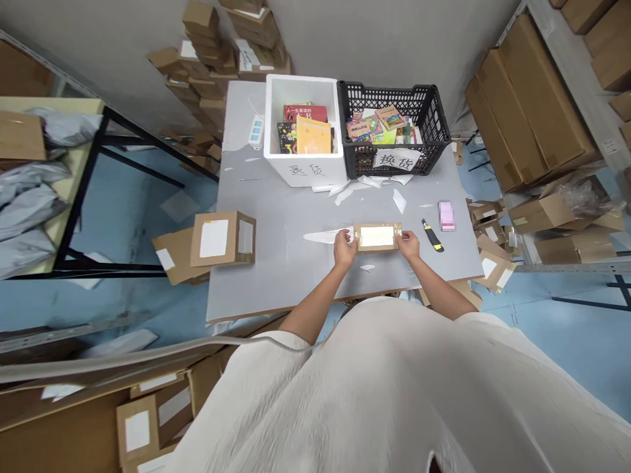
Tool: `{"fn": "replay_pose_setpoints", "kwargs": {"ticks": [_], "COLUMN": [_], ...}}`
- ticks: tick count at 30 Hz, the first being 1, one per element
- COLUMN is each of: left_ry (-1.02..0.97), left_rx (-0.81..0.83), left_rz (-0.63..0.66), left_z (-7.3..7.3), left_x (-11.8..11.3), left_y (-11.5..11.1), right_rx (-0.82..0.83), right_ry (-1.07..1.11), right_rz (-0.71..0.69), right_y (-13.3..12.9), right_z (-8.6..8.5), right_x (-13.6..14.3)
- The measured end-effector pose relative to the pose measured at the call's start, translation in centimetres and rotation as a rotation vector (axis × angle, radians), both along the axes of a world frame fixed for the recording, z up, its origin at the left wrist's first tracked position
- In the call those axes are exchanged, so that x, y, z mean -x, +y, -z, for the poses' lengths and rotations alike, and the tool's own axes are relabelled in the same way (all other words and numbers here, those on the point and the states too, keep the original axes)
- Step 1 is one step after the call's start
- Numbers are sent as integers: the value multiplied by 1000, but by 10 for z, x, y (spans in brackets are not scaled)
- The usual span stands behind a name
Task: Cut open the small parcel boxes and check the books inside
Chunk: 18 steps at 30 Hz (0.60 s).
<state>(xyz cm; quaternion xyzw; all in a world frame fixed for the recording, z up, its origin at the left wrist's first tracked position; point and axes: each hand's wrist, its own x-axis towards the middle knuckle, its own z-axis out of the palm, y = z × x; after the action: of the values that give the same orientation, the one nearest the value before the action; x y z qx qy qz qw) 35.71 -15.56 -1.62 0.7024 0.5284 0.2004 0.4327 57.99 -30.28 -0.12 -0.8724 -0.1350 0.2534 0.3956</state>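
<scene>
I hold the small box [377, 246] by its two ends, my left grip [346, 248] closed on one end and my right grip [407, 246] on the other. It lies near the front edge of the grey worktop [276, 276], its white label [376, 236] too washed out to read. Beside my right grip lies a black and yellow knife [432, 236], then a pink item [447, 216], blurred. Behind the box stand a white bin [315, 172], handwritten 退货, and, right next to it, a black crate [431, 148] with a paper sign [397, 159] reading 换货. In the white bin, a red book [305, 112] shows 人一生要读的, next to a yellow book [314, 136]; the black crate holds colourful booklets [389, 119] whose titles I cannot make out. On my left sits a bigger carton [223, 239] with white labels, also unreadable.
</scene>
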Motion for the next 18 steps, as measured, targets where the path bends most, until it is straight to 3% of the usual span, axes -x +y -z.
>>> {"fn": "replay_pose_setpoints", "kwargs": {"ticks": [4, 7, 18], "left_ry": [77, 154, 328], "left_rx": [-249, -319, -372], "left_rz": [205, 347, 486], "left_z": [-7, -13, -34], "left_x": [-1, -1, 4], "left_y": [-2, -5, -14], "right_rx": [-20, -26, -36], "right_ry": [4, 17, 53], "right_rz": [-6, -4, 25], "right_y": [3, 2, 1], "right_z": [1, 0, -12], "right_x": [0, 0, 7]}}
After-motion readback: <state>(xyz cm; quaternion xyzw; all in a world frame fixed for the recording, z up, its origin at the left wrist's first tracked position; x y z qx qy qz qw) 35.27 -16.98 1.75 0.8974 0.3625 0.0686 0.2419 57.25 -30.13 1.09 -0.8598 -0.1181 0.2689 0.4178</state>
